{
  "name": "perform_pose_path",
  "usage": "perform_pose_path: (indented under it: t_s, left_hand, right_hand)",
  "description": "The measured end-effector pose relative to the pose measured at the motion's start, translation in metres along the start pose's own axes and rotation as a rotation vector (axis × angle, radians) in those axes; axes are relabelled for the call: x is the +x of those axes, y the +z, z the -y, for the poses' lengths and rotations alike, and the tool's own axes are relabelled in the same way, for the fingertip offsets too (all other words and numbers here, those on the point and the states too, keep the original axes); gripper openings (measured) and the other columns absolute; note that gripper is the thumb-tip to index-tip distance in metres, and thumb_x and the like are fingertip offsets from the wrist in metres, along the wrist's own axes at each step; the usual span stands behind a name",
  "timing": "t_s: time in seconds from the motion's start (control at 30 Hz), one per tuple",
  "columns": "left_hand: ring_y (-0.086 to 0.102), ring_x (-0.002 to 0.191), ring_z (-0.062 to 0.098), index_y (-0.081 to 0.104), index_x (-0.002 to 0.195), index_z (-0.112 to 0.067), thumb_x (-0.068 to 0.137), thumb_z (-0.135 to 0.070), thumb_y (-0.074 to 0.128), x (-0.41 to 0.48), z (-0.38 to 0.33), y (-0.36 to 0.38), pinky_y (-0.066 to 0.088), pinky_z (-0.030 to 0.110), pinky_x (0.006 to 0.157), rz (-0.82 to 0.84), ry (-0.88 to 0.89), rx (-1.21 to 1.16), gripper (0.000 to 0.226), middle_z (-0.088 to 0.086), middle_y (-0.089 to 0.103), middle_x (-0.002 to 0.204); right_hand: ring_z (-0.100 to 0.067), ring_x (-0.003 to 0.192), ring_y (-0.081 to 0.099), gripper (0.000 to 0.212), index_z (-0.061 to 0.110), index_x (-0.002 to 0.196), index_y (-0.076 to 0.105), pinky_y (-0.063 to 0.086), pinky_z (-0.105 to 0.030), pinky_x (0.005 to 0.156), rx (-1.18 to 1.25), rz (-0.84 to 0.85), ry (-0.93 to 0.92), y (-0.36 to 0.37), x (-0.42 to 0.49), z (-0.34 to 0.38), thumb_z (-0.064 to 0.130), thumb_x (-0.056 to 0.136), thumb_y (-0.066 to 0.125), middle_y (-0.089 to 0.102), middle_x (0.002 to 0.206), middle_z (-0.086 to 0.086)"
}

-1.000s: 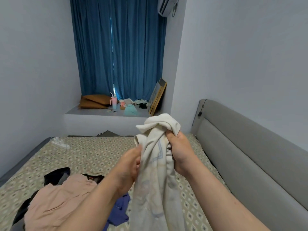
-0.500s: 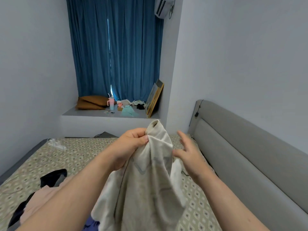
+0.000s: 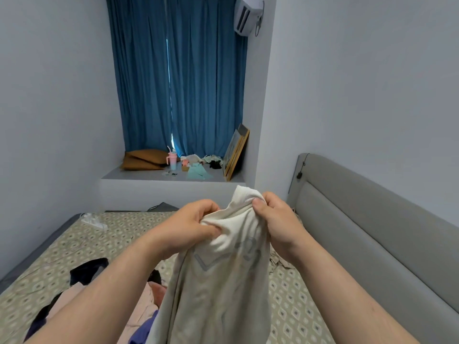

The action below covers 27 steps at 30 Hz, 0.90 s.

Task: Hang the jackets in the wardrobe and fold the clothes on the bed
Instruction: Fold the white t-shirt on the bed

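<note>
Left hand (image 3: pixel 196 227) and right hand (image 3: pixel 275 219), close together, clutch the bunched top of a cream garment (image 3: pixel 223 289) hanging unfolded above the bed (image 3: pixel 74 239). More clothes (image 3: pixel 85 270) lie heaped toward its near left corner, suggesting most folding remains.

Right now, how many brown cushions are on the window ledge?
2, stacked at the left end of the window ledge: the upper cushion lies on the lower cushion, left of the pink cup. Nothing suggests more, though the stack could hide one.
</note>
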<state>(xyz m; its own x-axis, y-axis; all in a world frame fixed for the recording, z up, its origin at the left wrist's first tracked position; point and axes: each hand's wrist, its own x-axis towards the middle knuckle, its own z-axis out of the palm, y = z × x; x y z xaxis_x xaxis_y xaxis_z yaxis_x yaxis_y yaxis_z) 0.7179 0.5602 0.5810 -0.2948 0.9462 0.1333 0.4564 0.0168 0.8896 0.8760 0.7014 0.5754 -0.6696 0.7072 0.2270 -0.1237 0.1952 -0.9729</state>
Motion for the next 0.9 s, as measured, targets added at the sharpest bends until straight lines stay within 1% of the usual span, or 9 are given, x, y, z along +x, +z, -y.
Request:
perform_pose_path:
  t_s: [0.1,0.17,0.23,0.33,0.5,0.63,0.77,0.83,0.9]
  left_hand:
    - [0.053,0.062,-0.001,0.065,0.079,-0.030,0.065,-0.019,0.062,0.001,0.003,0.004,0.041,0.016,0.056,-0.049,0.020,0.096,0.019,-0.015,0.060,0.068]
    - [0.052,0.062,0.000,0.066,0.078,-0.024,0.066,-0.014,0.063,0.001,0.004,0.004,0.039,0.018,0.056,-0.101,0.044,0.053,0.015,-0.014,0.059,0.066]
    - [0.052,0.064,0.002,0.066,0.078,-0.021,0.073,-0.007,0.067,0.001,0.003,0.001,0.039,0.020,0.059,-0.109,0.067,0.063,0.015,-0.012,0.060,0.067]
    - [0.054,0.066,0.003,0.066,0.080,-0.018,0.071,-0.013,0.068,0.000,0.000,0.002,0.041,0.023,0.061,-0.111,0.065,0.082,0.010,-0.010,0.061,0.069]
    - [0.066,0.064,0.009,0.064,0.069,-0.019,0.067,-0.022,0.071,0.005,-0.005,0.000,0.053,0.028,0.062,-0.023,-0.050,0.275,0.007,-0.004,0.070,0.069]
    - [0.059,0.054,0.009,0.064,0.063,-0.017,0.062,-0.029,0.070,0.007,0.006,-0.002,0.044,0.023,0.050,-0.028,-0.144,0.488,0.014,-0.007,0.062,0.059]
    - [0.056,0.061,0.010,0.059,0.067,-0.023,0.070,-0.030,0.068,0.000,0.029,0.000,0.041,0.027,0.056,-0.147,-0.164,0.420,0.012,-0.008,0.062,0.067]
    - [0.060,0.075,0.017,0.061,0.083,-0.020,0.082,-0.017,0.063,-0.003,0.040,0.002,0.043,0.031,0.063,-0.234,-0.196,0.288,0.004,0.002,0.066,0.085]
    - [0.058,0.083,0.025,0.059,0.099,-0.009,0.088,-0.006,0.056,-0.007,0.047,-0.001,0.042,0.034,0.068,-0.276,-0.264,0.079,0.012,0.017,0.064,0.097]
  right_hand:
    - [-0.013,0.066,0.047,0.013,0.018,0.078,0.052,0.035,-0.028,0.056,-0.284,0.048,0.048,0.003,0.002,0.018,0.025,0.081,0.063,0.052,0.071,0.003]
    - [-0.013,0.066,0.056,0.023,0.017,0.083,0.060,0.043,-0.026,0.056,-0.367,0.132,0.101,-0.001,0.001,0.029,0.031,0.067,0.065,0.063,0.074,0.003]
    - [-0.014,0.074,0.065,0.026,0.015,0.094,0.070,0.050,-0.026,0.064,-0.405,0.191,0.103,-0.006,0.000,0.034,0.030,0.072,0.069,0.072,0.084,0.002]
    - [-0.008,0.068,0.059,0.009,0.015,0.086,0.074,0.046,-0.019,0.059,-0.424,0.138,0.003,-0.011,0.000,0.038,0.018,0.089,0.066,0.068,0.073,0.009]
    - [0.006,0.057,0.047,0.025,0.027,0.073,0.066,0.036,-0.010,0.051,-0.482,0.002,-0.191,-0.013,0.006,0.051,0.024,0.096,0.058,0.056,0.062,0.021]
    - [-0.005,0.064,0.046,0.023,0.020,0.074,0.061,0.038,-0.027,0.061,-0.366,-0.160,-0.272,-0.026,0.011,0.059,0.016,0.096,0.055,0.053,0.066,0.015]
    - [-0.009,0.071,0.049,0.021,0.020,0.080,0.068,0.041,-0.030,0.066,-0.295,-0.191,-0.308,-0.044,0.012,0.064,0.013,0.095,0.055,0.057,0.071,0.011]
    - [-0.005,0.069,0.052,0.025,0.026,0.078,0.071,0.042,-0.025,0.064,-0.328,-0.199,-0.330,-0.049,0.012,0.063,0.013,0.094,0.056,0.060,0.070,0.015]
    - [0.005,0.061,0.050,0.032,0.035,0.071,0.072,0.040,-0.013,0.057,-0.380,-0.196,-0.353,-0.055,0.011,0.061,0.015,0.093,0.061,0.059,0.063,0.021]
